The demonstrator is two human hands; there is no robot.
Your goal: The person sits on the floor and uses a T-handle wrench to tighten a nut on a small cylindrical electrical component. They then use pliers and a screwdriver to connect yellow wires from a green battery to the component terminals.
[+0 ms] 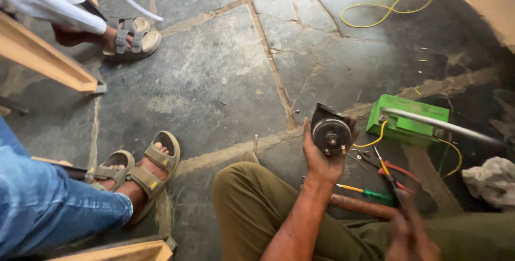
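Down below, I see a dark stone floor (214,78). At lower right sits a green plastic box (407,119). My left hand (321,159) grips a round black metal horn (331,134) mid-frame; my right hand (410,234) is blurred, grip unclear.

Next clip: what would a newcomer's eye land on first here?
The left hand holds up a round black horn at centre, above the stone floor. Just right of it sits a bright green box with yellow wires, a metal bar lying across it. The right hand, blurred at bottom right, is near a green screwdriver; other people's sandalled feet stand at left.
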